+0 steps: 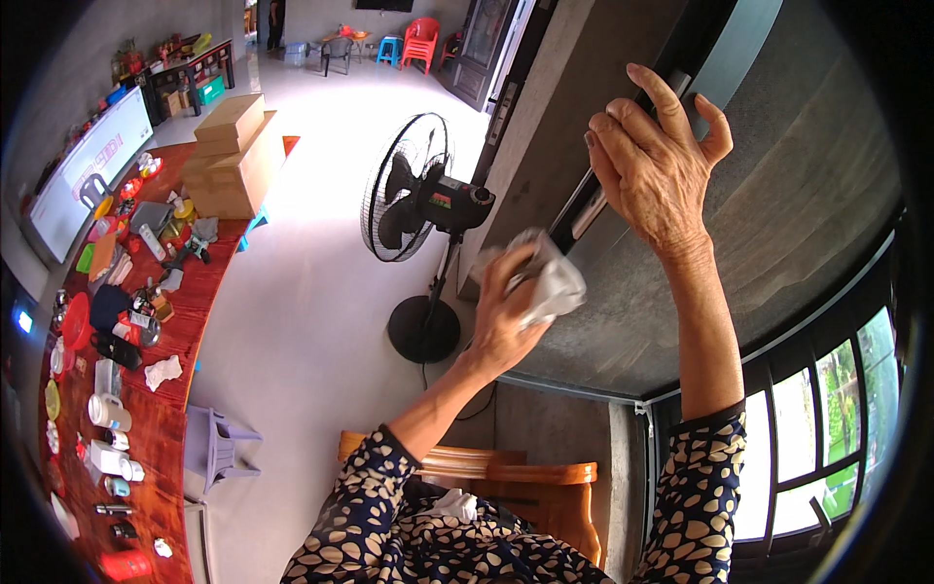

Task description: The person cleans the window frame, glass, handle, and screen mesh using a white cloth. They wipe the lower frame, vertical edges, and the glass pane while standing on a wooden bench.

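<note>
Gripping a crumpled white cloth (pixel 547 282), the left hand (pixel 506 311) presses near the dark door frame (pixel 623 146) — right hand (pixel 654 165) clasps it farther up its slanting length.

Long reddish wooden table (pixel 199 302) is running down the left side, crowded with small items. Two stacked cardboard boxes (pixel 232 156) are sitting at its far end. Below them bottles, cups and small tools are lying jumbled, too small to tell apart; a crumpled white cloth (pixel 161 371) is lying near the table's inner edge, a red round container (pixel 125 565) at the near end. Pale floor (pixel 311 292) is carrying a black standing fan (pixel 423 209), a grey plastic stool (pixel 216 446) just beside the table, and a wooden chair (pixel 530 487).
</note>
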`<move>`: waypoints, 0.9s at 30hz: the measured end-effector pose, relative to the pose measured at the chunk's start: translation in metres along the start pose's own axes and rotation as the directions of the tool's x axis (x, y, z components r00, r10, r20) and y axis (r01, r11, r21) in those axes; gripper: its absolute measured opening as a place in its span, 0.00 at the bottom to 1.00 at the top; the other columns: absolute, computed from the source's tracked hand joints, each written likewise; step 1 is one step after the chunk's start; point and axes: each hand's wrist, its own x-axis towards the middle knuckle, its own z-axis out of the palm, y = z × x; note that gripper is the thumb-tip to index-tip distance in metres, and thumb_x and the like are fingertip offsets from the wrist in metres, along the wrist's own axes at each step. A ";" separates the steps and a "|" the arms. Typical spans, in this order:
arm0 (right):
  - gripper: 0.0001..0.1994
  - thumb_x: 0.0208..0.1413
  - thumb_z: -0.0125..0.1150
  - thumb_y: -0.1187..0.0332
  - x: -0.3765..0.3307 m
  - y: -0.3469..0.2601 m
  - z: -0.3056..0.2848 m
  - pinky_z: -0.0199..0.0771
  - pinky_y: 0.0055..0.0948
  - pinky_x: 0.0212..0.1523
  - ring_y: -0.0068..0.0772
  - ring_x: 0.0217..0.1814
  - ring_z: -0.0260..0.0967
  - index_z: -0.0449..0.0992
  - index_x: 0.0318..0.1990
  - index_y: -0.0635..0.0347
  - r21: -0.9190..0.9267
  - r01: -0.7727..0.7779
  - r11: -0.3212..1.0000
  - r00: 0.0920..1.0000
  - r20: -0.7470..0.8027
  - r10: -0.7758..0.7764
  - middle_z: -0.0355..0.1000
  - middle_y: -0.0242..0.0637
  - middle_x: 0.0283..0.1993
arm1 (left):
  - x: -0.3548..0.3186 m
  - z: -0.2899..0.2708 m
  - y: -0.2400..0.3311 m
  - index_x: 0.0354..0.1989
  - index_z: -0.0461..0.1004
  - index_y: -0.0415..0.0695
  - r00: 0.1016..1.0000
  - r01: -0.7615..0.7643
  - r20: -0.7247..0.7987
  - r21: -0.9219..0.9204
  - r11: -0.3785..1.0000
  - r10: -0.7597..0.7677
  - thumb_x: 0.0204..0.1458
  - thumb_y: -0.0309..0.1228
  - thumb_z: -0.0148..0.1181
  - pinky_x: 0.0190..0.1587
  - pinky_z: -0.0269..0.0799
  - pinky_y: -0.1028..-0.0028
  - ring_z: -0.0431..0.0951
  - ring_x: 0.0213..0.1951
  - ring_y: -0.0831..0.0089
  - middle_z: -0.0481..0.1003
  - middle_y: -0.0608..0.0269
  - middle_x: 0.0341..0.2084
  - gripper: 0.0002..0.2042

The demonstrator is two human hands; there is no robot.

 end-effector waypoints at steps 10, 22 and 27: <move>0.03 0.45 0.66 0.62 0.000 0.000 0.000 0.37 0.50 0.61 0.23 0.63 0.60 0.78 0.26 0.44 -0.030 0.006 1.000 1.000 -0.027 -0.006 0.72 0.16 0.34 | -0.016 0.020 0.007 0.27 0.82 0.52 0.995 -0.099 0.018 0.312 0.945 0.099 0.36 0.26 0.70 0.55 0.67 0.59 0.64 0.57 0.51 0.58 0.53 0.60 0.08; 0.03 0.49 0.65 0.62 0.002 -0.003 -0.003 0.38 0.49 0.60 0.22 0.64 0.60 0.80 0.31 0.44 -0.018 -0.013 1.000 1.000 0.008 0.013 0.74 0.15 0.36 | -0.087 0.009 -0.023 0.31 0.82 0.50 0.992 0.054 0.095 0.252 0.966 -0.080 0.37 0.22 0.70 0.58 0.62 0.58 0.60 0.61 0.49 0.55 0.46 0.62 0.11; 0.03 0.49 0.64 0.62 -0.002 0.002 -0.008 0.38 0.49 0.60 0.22 0.64 0.60 0.79 0.30 0.45 -0.030 -0.029 0.999 0.997 0.068 0.031 0.74 0.16 0.37 | -0.108 0.007 -0.031 0.36 0.81 0.47 0.976 0.178 0.115 0.076 0.981 -0.186 0.40 0.19 0.68 0.59 0.63 0.57 0.60 0.62 0.53 0.54 0.49 0.63 0.13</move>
